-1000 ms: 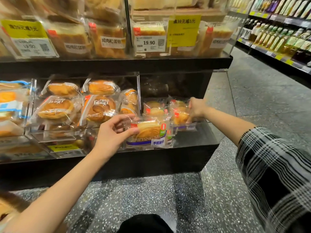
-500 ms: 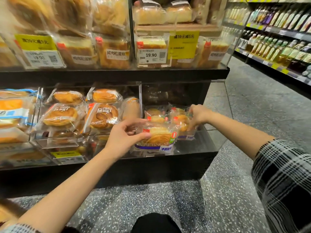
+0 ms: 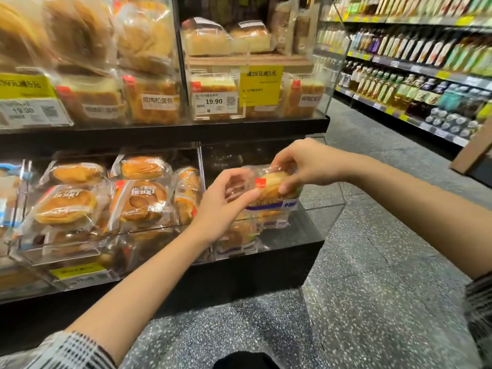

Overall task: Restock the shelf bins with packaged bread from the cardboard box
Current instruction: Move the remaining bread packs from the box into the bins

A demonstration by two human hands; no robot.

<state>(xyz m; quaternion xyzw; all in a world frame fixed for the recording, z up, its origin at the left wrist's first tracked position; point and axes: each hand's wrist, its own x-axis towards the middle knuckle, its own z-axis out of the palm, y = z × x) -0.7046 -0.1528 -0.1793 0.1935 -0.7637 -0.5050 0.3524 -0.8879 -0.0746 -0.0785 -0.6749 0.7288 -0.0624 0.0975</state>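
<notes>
In the head view, the left hand (image 3: 226, 206) and the right hand (image 3: 300, 166) both pinch one bread pack (image 3: 269, 187) above the lower right bin (image 3: 314, 209). To do it well, lower it flat onto the packs below, label facing front.

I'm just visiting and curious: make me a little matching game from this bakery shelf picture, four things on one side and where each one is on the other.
Things:
1. bread pack
2. yellow sign
3. bottles
4. swirl bun

Places:
A. on the shelves across the aisle, at right
B. between the left hand and right hand
C. in the lower bin left of the hands
D. on the front of the upper shelf, beside the 19.90 tag

Pairs: 1-B, 2-D, 3-A, 4-C
</notes>
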